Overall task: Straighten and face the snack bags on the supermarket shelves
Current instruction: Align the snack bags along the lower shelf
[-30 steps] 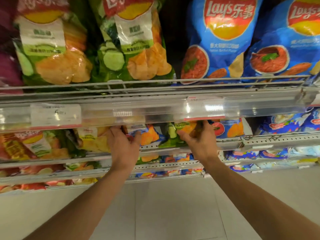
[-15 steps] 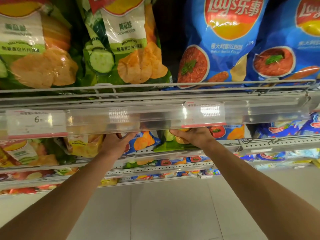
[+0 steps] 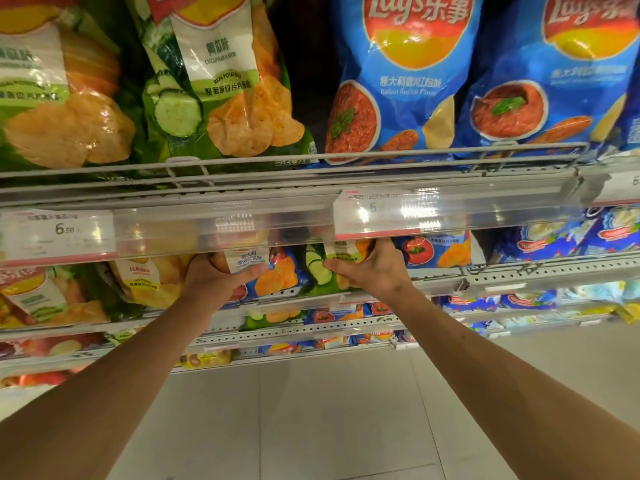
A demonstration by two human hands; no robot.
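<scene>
With left hand [image 3: 211, 277] gripping blue bag [image 3: 273, 271] and right hand [image 3: 372, 268] gripping green bag [image 3: 320, 268], best drawn gently, evenly toward shelf's front edge [image 3: 287, 301], labels upright.

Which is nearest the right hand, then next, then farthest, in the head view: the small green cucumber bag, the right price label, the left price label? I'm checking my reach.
1. Small green cucumber bag: gripped by the right hand.
2. Right price label: just above the hand, on the shelf rail.
3. Left price label: far left on the same rail.
</scene>
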